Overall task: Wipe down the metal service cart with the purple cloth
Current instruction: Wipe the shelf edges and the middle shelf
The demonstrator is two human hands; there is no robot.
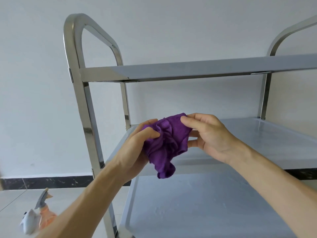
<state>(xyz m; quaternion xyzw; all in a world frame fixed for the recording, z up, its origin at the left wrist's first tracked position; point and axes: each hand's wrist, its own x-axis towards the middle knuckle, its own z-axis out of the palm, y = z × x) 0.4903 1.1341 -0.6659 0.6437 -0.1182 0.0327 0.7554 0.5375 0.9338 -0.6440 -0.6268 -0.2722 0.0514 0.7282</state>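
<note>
While you're bunching the purple cloth (pixel 164 145) with your left hand (pixel 137 145) gripping it and your right hand (pixel 207 134) pinching its edge, you're probably better off folding it into a flat pad before hitting the cart's middle shelf (pixel 274 134).

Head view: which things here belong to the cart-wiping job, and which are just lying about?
Part of the job:
- purple cloth, bunched, held in front of the shelves
- left hand, gripping the cloth
- right hand, pinching the cloth's top edge
- metal service cart, three shelves visible

Lying about:
- spray bottle on the floor, left of the cart
- white cloth beside it
</note>
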